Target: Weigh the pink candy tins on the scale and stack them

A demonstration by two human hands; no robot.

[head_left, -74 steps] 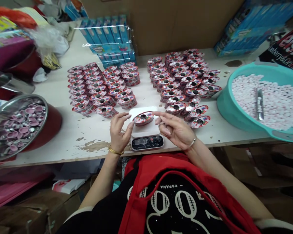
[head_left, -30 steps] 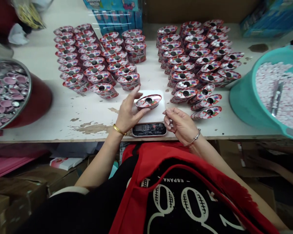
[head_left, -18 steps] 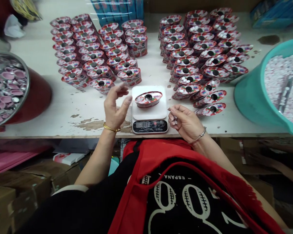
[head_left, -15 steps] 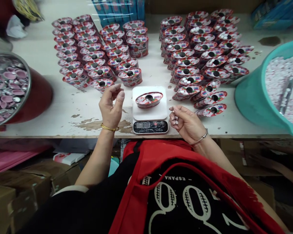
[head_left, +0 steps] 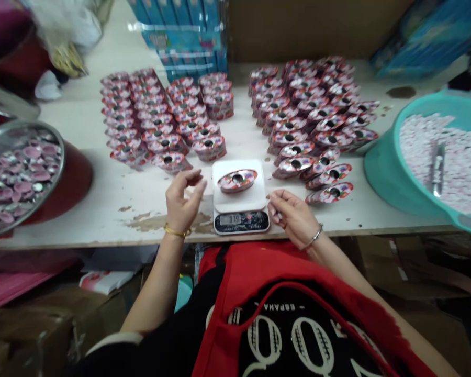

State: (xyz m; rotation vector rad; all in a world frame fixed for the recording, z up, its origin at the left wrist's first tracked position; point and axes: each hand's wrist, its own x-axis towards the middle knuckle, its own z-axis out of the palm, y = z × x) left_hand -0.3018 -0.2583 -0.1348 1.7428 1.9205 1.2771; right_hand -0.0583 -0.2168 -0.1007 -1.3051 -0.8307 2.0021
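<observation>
Pale and scuffed, the desk runs across the head view with a brown cardboard wall behind it and a shrink-wrapped pack of blue boxes standing at its back edge. At the near edge, in the middle, sits a digital scale, and an oval tin with a dark round hole in its lid lies alone on the white platform. The display is lit, but its digits are too blurred to read.

The left hand hovers just left of the scale and clear of the tin. Its fingers are curled towards the thumb, and I cannot tell whether that grip has anything in it. The right hand rests just right of the scale, its grip loosely closed on a few white tablets that show at the fingertips.

Behind the scale stand two blocks of stacked tins, a left block and a right block. Loose tins from the right block trail down to just beside the right hand. Far right, a teal basin holds a heap of tablets with a metal scoop lying in it. Far left, a steel bowl full of pink and silver lids sits on a red tub.
</observation>
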